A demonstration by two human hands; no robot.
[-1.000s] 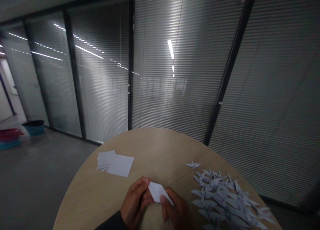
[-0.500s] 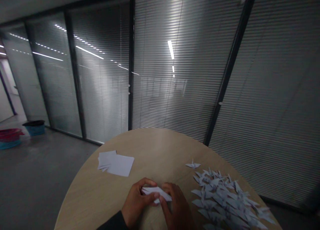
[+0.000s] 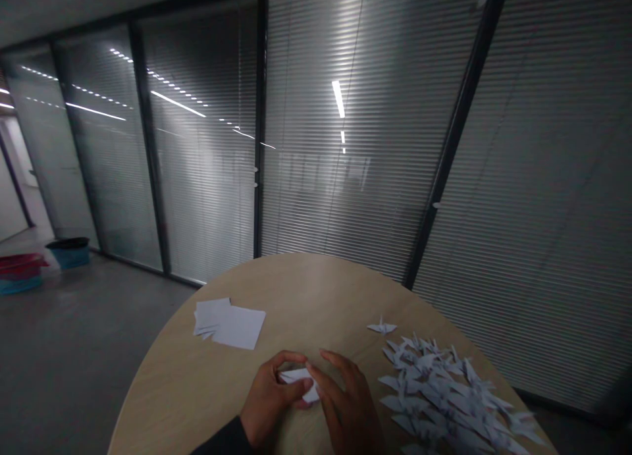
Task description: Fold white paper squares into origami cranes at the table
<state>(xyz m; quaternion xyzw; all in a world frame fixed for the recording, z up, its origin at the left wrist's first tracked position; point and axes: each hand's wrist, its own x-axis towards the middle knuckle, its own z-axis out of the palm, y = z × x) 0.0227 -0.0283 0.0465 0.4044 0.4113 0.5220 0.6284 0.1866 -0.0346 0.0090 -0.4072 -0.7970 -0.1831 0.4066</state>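
Note:
A small white folded paper (image 3: 292,376) is held low over the near part of the round table. My left hand (image 3: 269,392) is closed on its left side, the thumb lying across the front and the index finger curled over the top. From the right, my right hand (image 3: 348,402) has its index finger and thumb at the paper's right end, closed about it. Another finger of that hand is lifted off, and the fingers cover the paper's right part. To the right spreads a pile of white paper cranes (image 3: 444,392), with a single paper crane (image 3: 382,327) beyond it.
White paper sheets (image 3: 240,326) lie overlapping on the left of the wooden table (image 3: 316,277). Glass partitions with blinds (image 3: 340,211) stand behind the table. On the floor at left are a black-and-blue bin (image 3: 69,253) and a red-and-blue tub (image 3: 20,274).
My right index finger has come over the paper's right end, which stuck out further before. Another right finger has lifted. My left hand keeps its hold, almost unmoved.

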